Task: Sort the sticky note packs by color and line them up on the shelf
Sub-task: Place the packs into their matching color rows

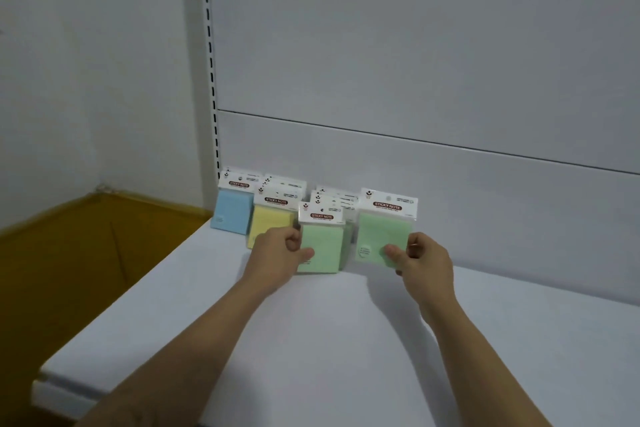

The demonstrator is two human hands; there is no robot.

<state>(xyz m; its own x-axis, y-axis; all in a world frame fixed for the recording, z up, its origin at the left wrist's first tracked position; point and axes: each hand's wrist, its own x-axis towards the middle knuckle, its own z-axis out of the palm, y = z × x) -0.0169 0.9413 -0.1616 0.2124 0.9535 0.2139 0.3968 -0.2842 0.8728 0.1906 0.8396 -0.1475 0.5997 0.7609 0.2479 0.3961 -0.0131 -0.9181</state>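
While both bare forearms reach forward over the flat white shelf, each of the hands has hold of a separate pack.

Left hand: the fingers are curled round the left edge of a pale green square sticky note pack with a white card header, and the thumb is pressed on its front face. This pack stands upright on the shelf at the front of a row. More white card headers show directly behind it, their pack colours mostly hidden.

Right hand: the thumb and curled fingers pinch the lower right corner of a second pale green sticky note pack, which is upright with its face toward the camera. Whether its lower edge touches the shelf cannot be told, as the hand covers it.

A narrow gap separates the two green packs, between the hands. Just beyond the left hand's knuckles stands a pale yellow sticky note pack, with further headers behind it. Farther left of that hand, a pale blue sticky note pack stands at the shelf's back corner, beside a slotted white upright. Beyond both hands rises a plain white back panel. Well left of the left hand, below the shelf, lies a yellow-brown floor.
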